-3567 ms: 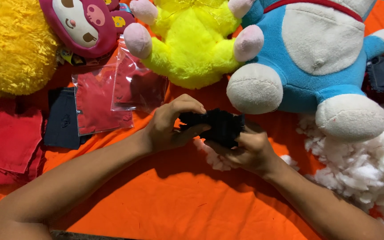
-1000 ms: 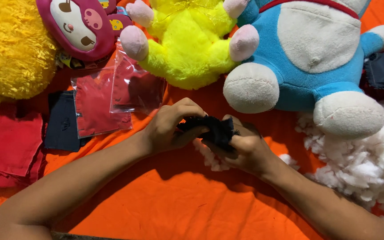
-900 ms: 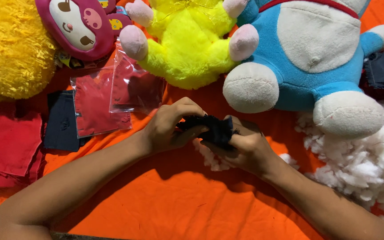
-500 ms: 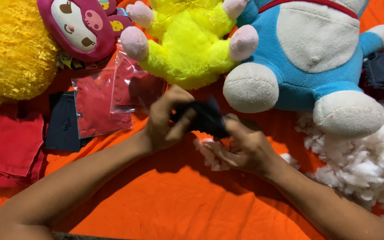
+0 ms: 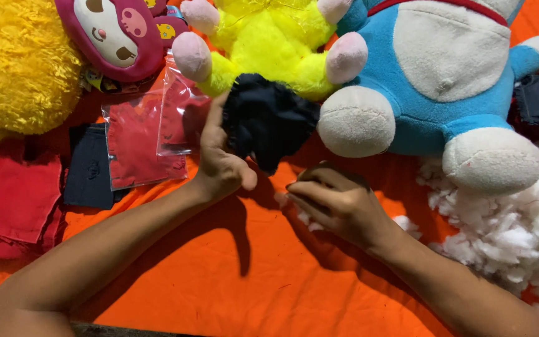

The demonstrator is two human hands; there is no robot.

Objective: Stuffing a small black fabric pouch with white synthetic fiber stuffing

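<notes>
Below the yellow plush (image 5: 269, 43), I am watching the left hand (image 5: 219, 159) lifting the black cloth (image 5: 266, 122) up against the toy's lower edge. The fingers are pinching the cloth along its left side, so the grip is narrow and holding fabric, and the piece is hanging bunched between the yellow plush and the blue plush's (image 5: 444, 68) white foot.

Half a second ago both hands were meeting on the cloth lower down; a second ago they were working it together, well below the yellow plush. Now the right hand (image 5: 335, 203) is off it, fingers loosely curled and holding nothing I can make out, resting on the orange sheet (image 5: 219, 281) over a scrap of white stuffing (image 5: 513, 231), most of which is piled to the right, under the blue plush. I judge that the two-handed handling has paused and the cloth is being carried by one hand alone.

Left of the yellow plush, the clear bag (image 5: 179, 118) with red fabric, the dark folded cloth (image 5: 88, 165) and the maroon plush (image 5: 110, 34) are sitting as they were earlier.
</notes>
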